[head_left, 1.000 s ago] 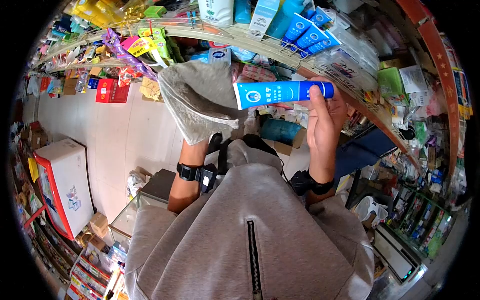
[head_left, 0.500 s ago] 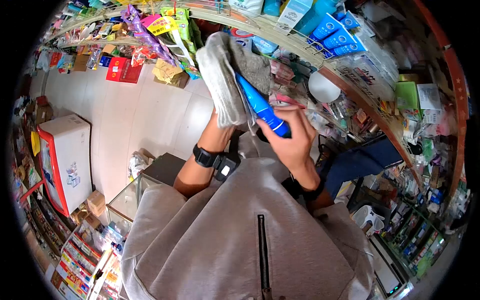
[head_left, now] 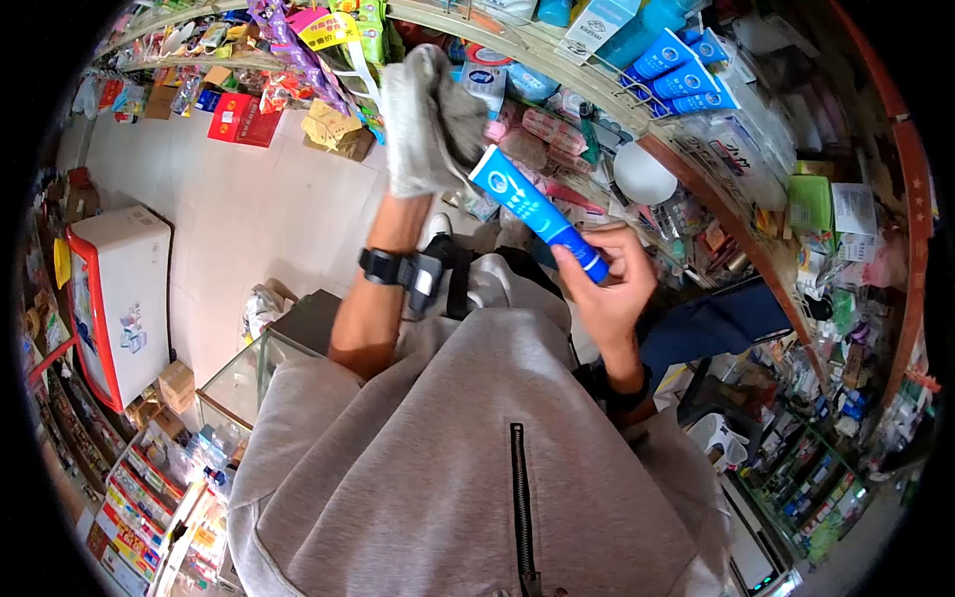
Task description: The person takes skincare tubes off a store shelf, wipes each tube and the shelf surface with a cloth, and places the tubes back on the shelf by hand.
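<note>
In the head view my right hand (head_left: pixel 619 284) is closed on the dark blue cap end of a blue squeeze tube (head_left: pixel 529 207). The tube slants up to the left, its printed face toward me. A grey-white cloth (head_left: pixel 428 124) covers my left hand (head_left: pixel 403 211), so the fingers are hidden and only the wrist side shows. The cloth bunches around this hand and stands upright. Its lower right edge lies close to the flat end of the tube; a narrow gap seems to part them.
Similar blue tubes (head_left: pixel 686 75) stand on the curved shelf (head_left: pixel 557 65) ahead. A white round lid or bowl (head_left: pixel 645 173) sits among packed goods to the right. A red-edged white freezer (head_left: pixel 129 298) and a glass counter (head_left: pixel 237 383) are at the left.
The tube has come away from the cloth, moving right and slightly down in my right hand, and its printed face now shows. The cloth-covered left hand has shifted up and left.
</note>
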`<state>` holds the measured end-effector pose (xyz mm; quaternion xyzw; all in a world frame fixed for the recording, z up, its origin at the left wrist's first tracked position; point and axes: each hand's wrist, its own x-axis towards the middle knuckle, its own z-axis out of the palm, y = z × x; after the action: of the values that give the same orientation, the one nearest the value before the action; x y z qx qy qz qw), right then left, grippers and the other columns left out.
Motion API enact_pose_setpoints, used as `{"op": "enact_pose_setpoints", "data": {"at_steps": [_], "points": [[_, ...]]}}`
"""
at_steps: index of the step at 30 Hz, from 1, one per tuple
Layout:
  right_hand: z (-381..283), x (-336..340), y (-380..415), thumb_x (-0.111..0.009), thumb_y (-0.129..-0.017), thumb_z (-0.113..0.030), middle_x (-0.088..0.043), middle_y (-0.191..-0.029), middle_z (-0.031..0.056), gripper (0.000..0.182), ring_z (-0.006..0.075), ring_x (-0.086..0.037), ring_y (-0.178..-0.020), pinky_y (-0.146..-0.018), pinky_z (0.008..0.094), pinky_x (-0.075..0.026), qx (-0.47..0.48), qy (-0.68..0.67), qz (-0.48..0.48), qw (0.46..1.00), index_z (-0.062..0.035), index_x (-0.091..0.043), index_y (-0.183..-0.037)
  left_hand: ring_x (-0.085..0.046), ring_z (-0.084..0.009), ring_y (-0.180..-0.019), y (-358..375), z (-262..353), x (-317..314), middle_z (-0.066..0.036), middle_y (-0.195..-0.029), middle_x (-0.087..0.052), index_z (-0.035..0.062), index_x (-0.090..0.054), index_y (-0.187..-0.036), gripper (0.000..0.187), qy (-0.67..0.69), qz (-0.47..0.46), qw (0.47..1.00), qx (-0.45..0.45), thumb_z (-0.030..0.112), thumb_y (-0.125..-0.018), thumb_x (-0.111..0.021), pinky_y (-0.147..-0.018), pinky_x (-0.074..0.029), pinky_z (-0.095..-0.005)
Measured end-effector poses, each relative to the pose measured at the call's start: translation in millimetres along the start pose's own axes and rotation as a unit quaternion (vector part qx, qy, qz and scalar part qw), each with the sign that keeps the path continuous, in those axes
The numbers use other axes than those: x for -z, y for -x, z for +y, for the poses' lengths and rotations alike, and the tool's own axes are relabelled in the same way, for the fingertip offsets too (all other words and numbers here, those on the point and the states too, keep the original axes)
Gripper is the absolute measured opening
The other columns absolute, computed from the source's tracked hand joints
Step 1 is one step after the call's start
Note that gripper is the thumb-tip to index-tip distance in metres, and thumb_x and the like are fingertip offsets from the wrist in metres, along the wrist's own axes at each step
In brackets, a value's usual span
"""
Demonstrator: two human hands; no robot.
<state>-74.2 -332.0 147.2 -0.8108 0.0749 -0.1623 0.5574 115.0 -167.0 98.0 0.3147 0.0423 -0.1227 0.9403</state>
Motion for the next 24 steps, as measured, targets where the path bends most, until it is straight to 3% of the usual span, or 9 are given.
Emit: {"op": "enact_pose_setpoints", "data": {"at_steps": [2, 3, 5, 7, 8, 11, 18, 22, 24], "points": [[11, 5, 1, -0.079, -0.078, 0.004, -0.066, -0.091, 0.0102, 0.028, 0.0127, -0.064, -0.078, -0.065, 0.0246, -0.052, -0.087, -0.131, 0.012, 0.988, 0.0038, -0.058, -0.096, -0.05, -0.0156, -0.058, -15, 0, 25, 0.002, -0.071, -0.049, 0.0178, -0.052, -0.086, 0.027, 0.066, -0.064, 0.996, 0.006, 0.041, -0.099, -0.056, -0.052, -0.043, -0.031], [10, 5, -2, -0.079, -0.079, 0.004, -0.066, -0.092, 0.0108, 0.028, 0.0131, -0.065, -0.078, -0.066, 0.0243, -0.052, -0.13, -0.175, 0.019, 0.976, 0.0041, -0.057, -0.097, -0.053, -0.0165, -0.063, -4, 0, 14, 0.001, -0.076, -0.052, 0.0172, -0.056, -0.094, 0.025, 0.087, 0.009, 0.996, 0.011, 0.041, -0.1, -0.055, -0.057, -0.046, -0.0334], [14, -4, -7, -0.08, -0.078, 0.002, -0.066, -0.093, 0.0105, 0.028, 0.0132, -0.064, -0.08, -0.068, 0.0255, -0.052, -0.125, -0.192, 0.047, 0.972, 0.0034, -0.058, -0.096, -0.059, -0.0194, -0.084, 22, 0, -10, -0.003, -0.094, -0.061, 0.0141, -0.061, -0.109, 0.031, 0.043, 0.11, 0.993, 0.022, 0.043, -0.1, -0.053, -0.075, -0.052, -0.0352], [20, -17, -14, -0.081, -0.078, 0.0, -0.066, -0.094, 0.0102, 0.029, 0.0133, -0.064, -0.082, -0.069, 0.0267, -0.052, -0.118, -0.211, 0.074, 0.967, 0.0027, -0.059, -0.096, -0.058, -0.0222, -0.102, 41, -28, 27, -0.007, -0.113, -0.061, 0.0097, -0.058, -0.122, 0.044, -0.048, 0.109, 0.993, 0.028, 0.047, -0.1, -0.052, -0.092, -0.049, -0.037], [24, -23, -15, -0.082, -0.077, -0.002, -0.066, -0.094, 0.0106, 0.029, 0.0152, -0.064, -0.084, -0.071, 0.0292, -0.052, -0.05, -0.102, 0.074, 0.991, 0.0016, -0.059, -0.096, -0.058, -0.0238, -0.108, 56, -36, 32, -0.008, -0.121, -0.061, 0.0079, -0.056, -0.126, 0.051, -0.064, 0.101, 0.992, 0.051, 0.051, -0.099, -0.052, -0.098, -0.048, -0.0388], [19, -34, -19, -0.083, -0.071, -0.002, -0.066, -0.101, 0.0149, 0.035, 0.03, -0.065, -0.089, -0.079, 0.0365, -0.053, 0.07, 0.066, 0.006, 0.995, -0.0012, -0.063, -0.1, -0.058, -0.0229, -0.105, 81, -54, 24, -0.008, -0.118, -0.061, 0.0085, -0.056, -0.125, 0.048, -0.066, 0.082, 0.988, 0.115, 0.049, -0.099, -0.051, -0.096, -0.049, -0.0382], [-6, -10, -18, -0.083, -0.071, -0.003, -0.066, -0.111, 0.0143, 0.054, 0.0272, -0.067, -0.095, -0.082, 0.0342, -0.055, 0.172, 0.116, -0.147, 0.967, -0.0022, -0.065, -0.122, -0.059, -0.021, -0.099, 49, -36, -1, -0.007, -0.111, -0.061, 0.01, -0.057, -0.122, 0.041, -0.043, 0.086, 0.994, 0.052, 0.044, -0.101, -0.049, -0.091, -0.051, -0.0367], [-3, -8, -16, -0.09, -0.058, -0.004, -0.069, -0.102, 0.0123, 0.052, 0.0264, -0.068, -0.092, -0.082, 0.0341, -0.053, 0.174, 0.099, -0.102, 0.974, -0.0009, -0.071, -0.106, -0.059, -0.0199, -0.096, 44, -29, -7, -0.007, -0.107, -0.061, 0.0108, -0.057, -0.121, 0.036, -0.033, 0.089, 0.995, 0.04, 0.041, -0.102, -0.049, -0.088, -0.052, -0.0358], [-3, -8, -15, -0.09, -0.058, -0.004, -0.069, -0.102, 0.0123, 0.05, 0.0261, -0.068, -0.092, -0.081, 0.034, -0.054, 0.17, 0.089, -0.097, 0.977, -0.0011, -0.071, -0.104, -0.059, -0.0193, -0.094, 46, -29, -5, -0.006, -0.105, -0.061, 0.0113, -0.057, -0.12, 0.034, -0.027, 0.095, 0.994, 0.045, 0.04, -0.103, -0.048, -0.087, -0.053, -0.0354]]}}
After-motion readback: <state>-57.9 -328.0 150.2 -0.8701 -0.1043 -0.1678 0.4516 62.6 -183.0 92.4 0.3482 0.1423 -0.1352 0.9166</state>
